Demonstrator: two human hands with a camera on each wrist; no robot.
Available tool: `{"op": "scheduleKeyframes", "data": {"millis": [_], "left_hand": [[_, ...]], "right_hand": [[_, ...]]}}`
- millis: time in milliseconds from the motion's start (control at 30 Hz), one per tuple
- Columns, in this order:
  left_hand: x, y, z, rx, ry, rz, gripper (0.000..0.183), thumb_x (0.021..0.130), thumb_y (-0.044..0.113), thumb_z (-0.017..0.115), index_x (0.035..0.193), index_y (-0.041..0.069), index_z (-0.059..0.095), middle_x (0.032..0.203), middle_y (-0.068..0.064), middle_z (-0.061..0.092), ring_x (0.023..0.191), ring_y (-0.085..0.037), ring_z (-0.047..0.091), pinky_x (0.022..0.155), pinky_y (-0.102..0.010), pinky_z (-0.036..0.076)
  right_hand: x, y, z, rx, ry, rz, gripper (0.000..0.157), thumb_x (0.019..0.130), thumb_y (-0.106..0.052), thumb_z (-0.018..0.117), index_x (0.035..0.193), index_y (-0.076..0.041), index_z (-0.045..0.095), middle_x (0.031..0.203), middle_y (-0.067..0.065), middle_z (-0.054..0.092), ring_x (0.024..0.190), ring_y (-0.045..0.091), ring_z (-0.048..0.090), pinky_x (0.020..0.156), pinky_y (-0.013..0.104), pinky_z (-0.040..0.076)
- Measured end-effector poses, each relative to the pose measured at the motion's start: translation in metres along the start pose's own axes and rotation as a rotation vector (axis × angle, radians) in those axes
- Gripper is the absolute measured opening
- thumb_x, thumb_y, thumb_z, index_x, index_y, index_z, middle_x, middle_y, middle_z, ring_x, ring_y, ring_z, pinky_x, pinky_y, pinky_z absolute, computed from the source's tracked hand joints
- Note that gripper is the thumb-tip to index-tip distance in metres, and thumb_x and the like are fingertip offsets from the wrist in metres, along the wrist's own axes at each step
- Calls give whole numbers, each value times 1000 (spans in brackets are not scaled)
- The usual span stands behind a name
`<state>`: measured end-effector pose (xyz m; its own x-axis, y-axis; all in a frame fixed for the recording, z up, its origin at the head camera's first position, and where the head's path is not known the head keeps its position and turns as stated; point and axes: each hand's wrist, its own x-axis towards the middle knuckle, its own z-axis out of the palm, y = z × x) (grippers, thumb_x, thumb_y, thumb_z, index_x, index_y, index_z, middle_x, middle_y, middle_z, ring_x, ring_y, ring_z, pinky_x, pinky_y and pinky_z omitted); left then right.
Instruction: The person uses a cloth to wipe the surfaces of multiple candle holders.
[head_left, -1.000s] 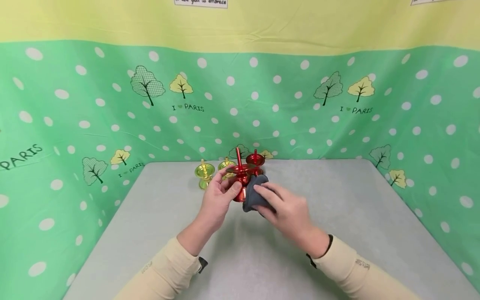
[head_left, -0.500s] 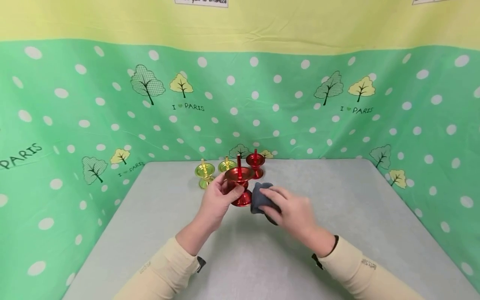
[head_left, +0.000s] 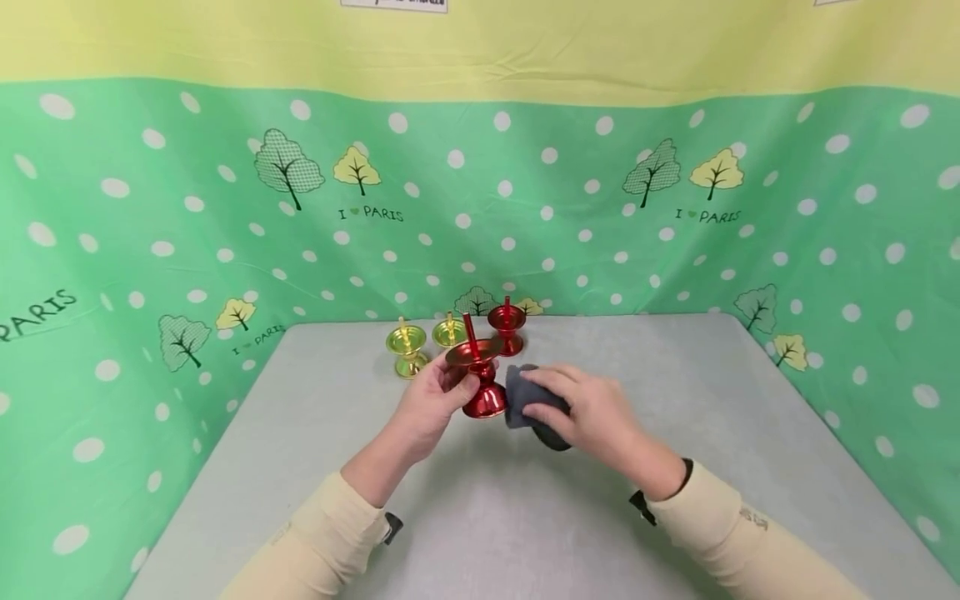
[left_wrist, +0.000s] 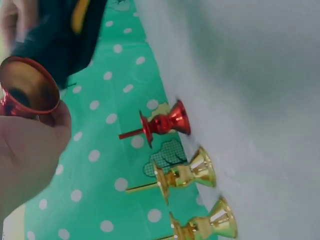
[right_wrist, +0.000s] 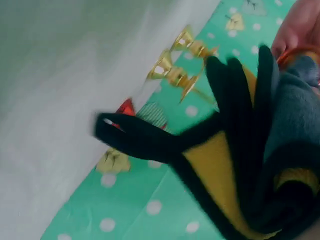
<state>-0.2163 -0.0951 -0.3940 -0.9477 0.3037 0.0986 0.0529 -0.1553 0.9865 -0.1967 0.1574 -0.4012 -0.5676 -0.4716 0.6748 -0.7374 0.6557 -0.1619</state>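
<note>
A glossy red, metal-looking candle holder with a dished top, tall rod and flared foot (head_left: 487,395) is being held slightly tilted above the grey desk (head_left: 480,533), left-hand fingers being clamped round its narrow stem [left hand (head_left: 429,410)]. Handling is being judged light and stiff; the polished skin is probably going to be slippery, the rod and thin rim being rated easiest to bend or scratch. The stem under the dish is being favoured for grip. Bright highlights are being reflected; a hollow underside is being shown in the left wrist view. A soft blue-grey cloth with yellow inner side (head_left: 519,398) is being pinched by the right hand's (head_left: 600,410) fingers just beside the foot, contact not being clearly shown.
</note>
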Motion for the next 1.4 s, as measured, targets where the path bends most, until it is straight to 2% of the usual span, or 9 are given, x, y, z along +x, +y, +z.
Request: {"op": "scheduleKeyframes", "data": {"millis": [133,233,333,467,633,900,1033,1233,1400], "left_hand": [[-1,0,-3,-6,-87,6,59,103,19,68,155,0,48,135,-5,69,119,-9,66,101,-22,57],[-3,-1,-2,-31,-125,16,58,104,15,66,156,-1,46,130,3,69,119,-9,68,101,-23,58],[-4,-1,0,-66,-103,26,53,105,10,64,153,-4,47,126,2,71,118,-10,69,101,-23,58],[-4,-2,9,-98,-56,19,58,102,18,70,153,1,48,134,-5,68,122,-12,67,105,-23,56],[-4,-3,20,-46,23,26,62,96,19,81,150,6,54,137,-11,68,121,-14,67,101,-26,59],[-3,0,17,90,141,22,53,99,3,74,149,12,57,138,-17,72,122,-20,70,103,-35,61],[0,1,14,105,146,9,61,98,3,75,154,15,54,141,-17,71,128,-23,69,105,-33,59],[0,-3,11,118,122,-14,64,100,1,71,158,13,50,146,-19,67,131,-25,66,108,-33,58],[-1,-5,7,112,72,-35,64,100,2,71,159,18,50,148,-16,66,130,-23,65,110,-36,57]], "right_hand": [[-3,-1,-1,81,-28,-96,46,90,-32,88,133,-19,75,122,5,79,99,21,80,75,37,66],[-7,0,-4,87,-32,-55,43,89,-28,88,129,-17,76,119,4,80,101,21,80,76,37,65],[-9,0,-8,63,-5,-31,46,87,-26,90,129,-18,76,117,4,81,99,21,80,76,40,65],[-10,-6,-6,-29,58,-101,47,91,-38,86,133,-21,75,118,5,78,98,24,80,75,41,67],[-13,-13,1,-156,105,-145,48,91,-45,84,132,-22,75,117,4,78,98,23,81,74,42,67],[-13,-4,7,-108,65,-2,50,82,-35,93,126,-18,77,113,3,80,90,22,81,69,40,66],[-13,-5,8,-77,83,-89,53,87,-39,89,133,-19,74,118,4,78,95,23,81,72,41,67],[-14,4,8,-15,17,-22,48,91,-39,86,132,-17,74,118,5,79,99,22,80,76,40,66],[-14,5,9,14,25,-93,48,95,-43,81,135,-18,73,122,6,78,97,23,80,74,39,66]]}}
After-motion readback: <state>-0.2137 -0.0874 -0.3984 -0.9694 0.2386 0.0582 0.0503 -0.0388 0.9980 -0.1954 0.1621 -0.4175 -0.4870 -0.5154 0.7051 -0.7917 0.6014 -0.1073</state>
